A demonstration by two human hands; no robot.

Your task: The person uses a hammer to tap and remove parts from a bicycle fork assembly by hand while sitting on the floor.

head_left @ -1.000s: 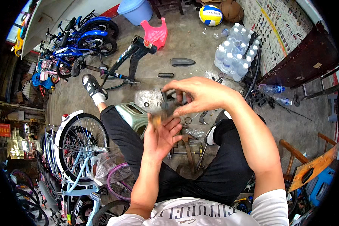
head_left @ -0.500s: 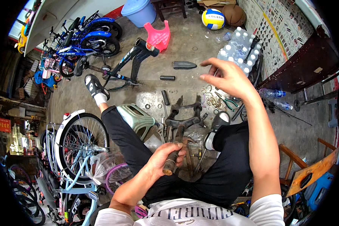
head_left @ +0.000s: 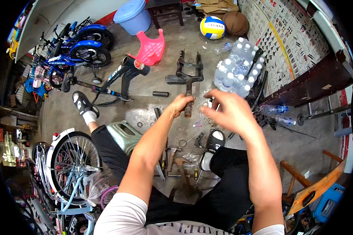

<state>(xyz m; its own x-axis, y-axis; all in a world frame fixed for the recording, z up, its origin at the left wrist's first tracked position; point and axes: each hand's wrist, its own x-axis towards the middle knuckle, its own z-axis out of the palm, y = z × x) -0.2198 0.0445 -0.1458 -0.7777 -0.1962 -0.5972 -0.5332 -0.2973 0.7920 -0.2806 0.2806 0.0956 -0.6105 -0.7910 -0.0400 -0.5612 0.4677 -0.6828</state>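
Note:
My left hand (head_left: 179, 105) is closed around the steerer tube of a dark, rusty bicycle fork (head_left: 189, 80). The fork is stretched out ahead of me, its two legs pointing away and the tube end toward me. To its right, my right hand (head_left: 230, 111) hangs in the air with thumb and fingers apart, holding nothing. On the floor to the left lie a short black tube (head_left: 161, 94) and a dark bicycle frame (head_left: 117, 74). A dark flat piece (head_left: 175, 79) shows beside the fork crown, partly covered by it.
Hammers (head_left: 171, 158) and other tools lie between my feet. A green stool (head_left: 123, 135) stands by my left leg. Packed water bottles (head_left: 237, 70) are at the far right, near a volleyball (head_left: 212, 27). A pink stool (head_left: 151, 47) and a blue bucket (head_left: 132, 17) stand farther back.
My left hand has carried the fork forward, away from my lap and out over the floor. My right hand has come lower and stays empty. The view has shifted slightly.

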